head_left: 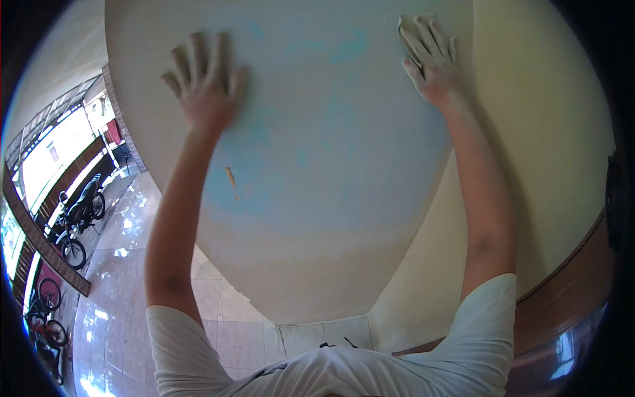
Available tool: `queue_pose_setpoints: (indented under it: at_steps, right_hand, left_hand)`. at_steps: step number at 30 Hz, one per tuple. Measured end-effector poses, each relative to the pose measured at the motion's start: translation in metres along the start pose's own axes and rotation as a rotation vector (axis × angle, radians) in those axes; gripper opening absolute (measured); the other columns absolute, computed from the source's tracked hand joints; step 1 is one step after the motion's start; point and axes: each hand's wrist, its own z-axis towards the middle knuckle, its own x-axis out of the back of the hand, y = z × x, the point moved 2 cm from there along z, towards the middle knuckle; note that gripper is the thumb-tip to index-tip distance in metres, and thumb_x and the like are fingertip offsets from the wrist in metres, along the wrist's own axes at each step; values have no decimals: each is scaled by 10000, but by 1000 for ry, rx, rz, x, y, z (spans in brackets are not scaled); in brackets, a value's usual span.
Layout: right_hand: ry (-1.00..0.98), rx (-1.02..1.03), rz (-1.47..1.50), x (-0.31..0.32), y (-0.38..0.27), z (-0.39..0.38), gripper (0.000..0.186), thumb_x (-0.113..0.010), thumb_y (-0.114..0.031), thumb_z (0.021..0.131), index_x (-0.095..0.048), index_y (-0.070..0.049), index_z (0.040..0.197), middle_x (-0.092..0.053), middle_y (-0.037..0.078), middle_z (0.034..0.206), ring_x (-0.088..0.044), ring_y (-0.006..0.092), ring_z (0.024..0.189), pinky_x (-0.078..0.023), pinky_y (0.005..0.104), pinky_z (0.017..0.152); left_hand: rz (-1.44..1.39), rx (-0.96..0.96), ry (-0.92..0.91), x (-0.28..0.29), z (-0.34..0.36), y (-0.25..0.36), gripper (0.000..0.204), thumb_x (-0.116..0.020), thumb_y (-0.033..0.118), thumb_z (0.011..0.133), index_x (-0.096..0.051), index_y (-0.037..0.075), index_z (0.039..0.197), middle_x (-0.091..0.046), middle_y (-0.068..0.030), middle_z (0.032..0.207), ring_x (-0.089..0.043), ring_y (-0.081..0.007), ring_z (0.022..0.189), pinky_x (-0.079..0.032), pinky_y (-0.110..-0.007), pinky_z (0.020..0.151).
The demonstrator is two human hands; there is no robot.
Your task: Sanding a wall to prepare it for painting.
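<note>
Both arms are raised against a grey panel-like wall surface with faint turquoise patches and a small tan mark. My left hand has its fingers spread on the surface at the upper left, slightly blurred. My right hand rests open at the upper right, near the edge where the surface meets a cream wall; its fingers are coated or covered in something pale grey. Neither hand appears to hold anything.
At the left, a glossy tiled floor leads to a black motorcycle, bicycles, a curved post or frame and a slatted fence. Dark brown wood lines the lower right. A pale slab lies below the surface.
</note>
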Motion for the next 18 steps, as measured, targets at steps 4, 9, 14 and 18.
queue_pose_setpoints:
  at_steps: [4,9,14,18]
  right_hand:
    - [132,-180,103,4,-61,22,609,-536,-481,928,-319,-418,1493,-243,-70,1598,-163,234,1493,-139,638,1157]
    - [32,195,-7,12,-17,68,551,-469,-468,961,-348,-384,1492,-267,-42,1594,-200,255,1482,-148,618,1158]
    - [-162,-463,258,95,-24,129,507,-326,-365,1046,-315,-184,1519,-70,46,1641,-18,276,1510,-11,523,1220]
    - [-191,2,-32,47,-26,105,514,-332,-388,1042,-257,-285,1540,-88,0,1640,-24,247,1512,-7,519,1218]
  left_hand:
    - [-7,-168,-201,8,5,66,678,-520,556,918,-294,362,1527,-200,-43,1622,-144,-397,1482,-95,-690,1125]
    - [-8,-297,-165,3,56,48,656,-512,569,908,-311,402,1510,-245,5,1608,-178,-342,1484,-116,-698,1121]
    - [70,-225,70,-9,108,24,593,-459,553,958,-298,413,1511,-217,30,1616,-185,-314,1485,-116,-655,1145]
    - [102,-210,120,-18,123,47,611,-462,568,950,-290,411,1515,-219,27,1616,-187,-314,1485,-117,-644,1152]
